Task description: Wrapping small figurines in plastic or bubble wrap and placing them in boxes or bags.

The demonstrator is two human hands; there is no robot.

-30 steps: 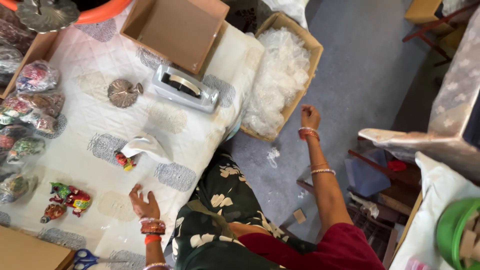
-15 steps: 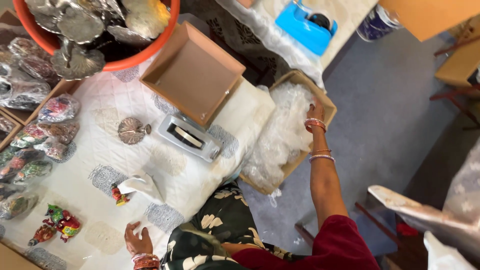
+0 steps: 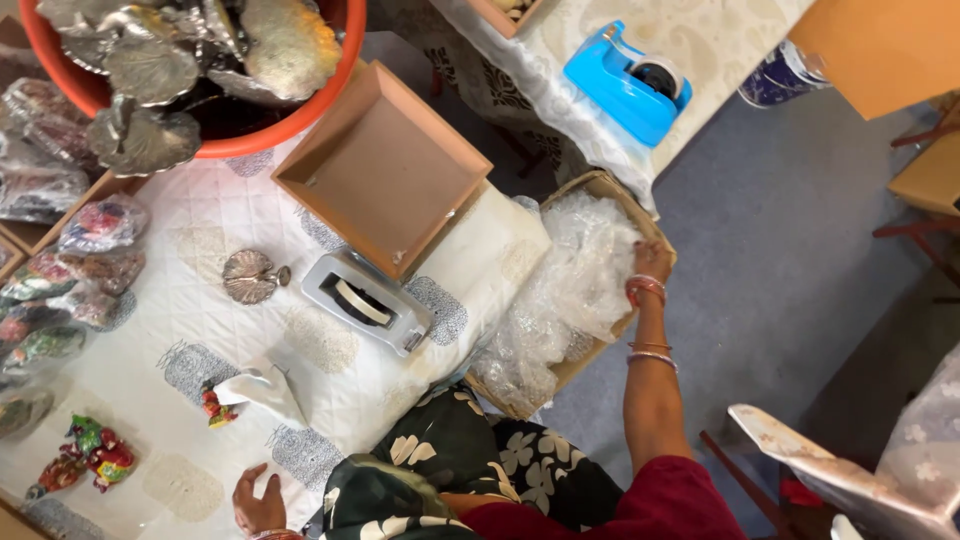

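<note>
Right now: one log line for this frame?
right hand: in bubble wrap, floor carton | left hand: flat on white tablecloth, empty

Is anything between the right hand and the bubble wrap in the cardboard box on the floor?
Nothing visible stands in the way. The right hand is already at the bubble wrap, at the far edge of the open cardboard box beside the table. The left hand rests apart on the white tablecloth.
</note>
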